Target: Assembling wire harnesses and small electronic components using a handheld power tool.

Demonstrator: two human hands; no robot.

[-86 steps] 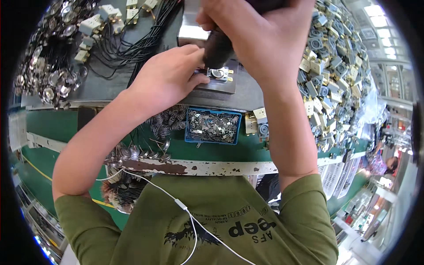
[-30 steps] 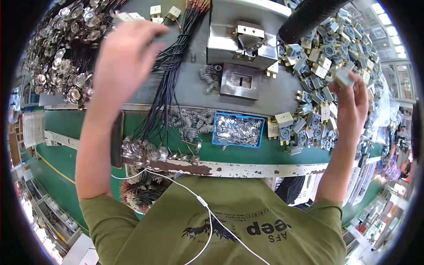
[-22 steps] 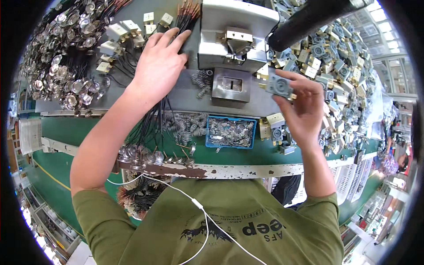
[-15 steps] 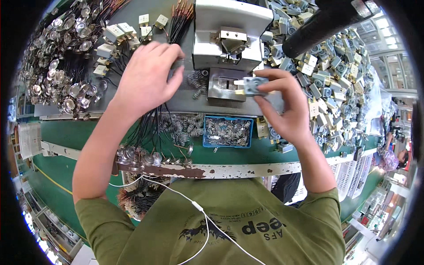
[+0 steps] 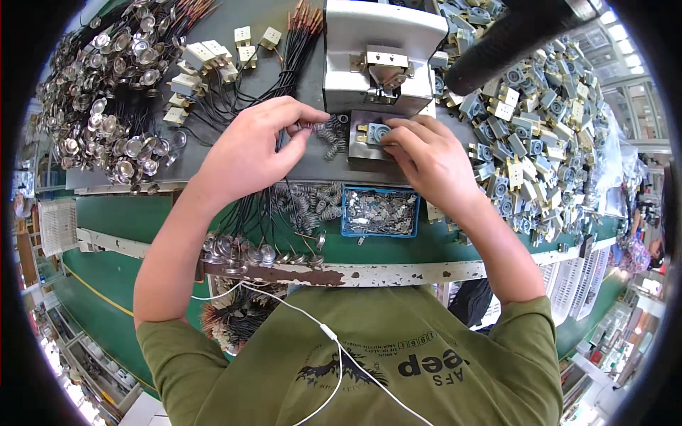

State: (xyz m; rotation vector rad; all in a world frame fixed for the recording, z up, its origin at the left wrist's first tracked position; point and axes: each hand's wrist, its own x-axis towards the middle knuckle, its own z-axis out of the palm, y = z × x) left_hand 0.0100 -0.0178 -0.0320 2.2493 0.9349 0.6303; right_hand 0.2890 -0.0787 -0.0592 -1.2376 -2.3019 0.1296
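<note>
My right hand (image 5: 433, 160) grips a small grey plastic housing (image 5: 379, 133) with a round ring on top and two brass prongs pointing left. The housing rests on a metal fixture block (image 5: 361, 150) in front of a white and black press (image 5: 387, 46). My left hand (image 5: 259, 153) is closed, with thumb and forefinger pinching a small coil spring (image 5: 304, 128), partly hidden by the fingers. Just right of those fingertips lies a small heap of coil springs (image 5: 329, 138) on the grey worktop.
A blue tray (image 5: 381, 233) of small metal parts stands at the front edge, beside more springs (image 5: 312, 202). Finished-looking grey and cream housings (image 5: 529, 142) pile up at right. Wired metal discs (image 5: 114, 135) fill the left. A black tube (image 5: 511, 50) hangs at upper right.
My right hand has brought the grey housing down onto the fixture block. With the spring, my left hand has come down and right, toward the spring heap. The whole view has shifted slightly.
</note>
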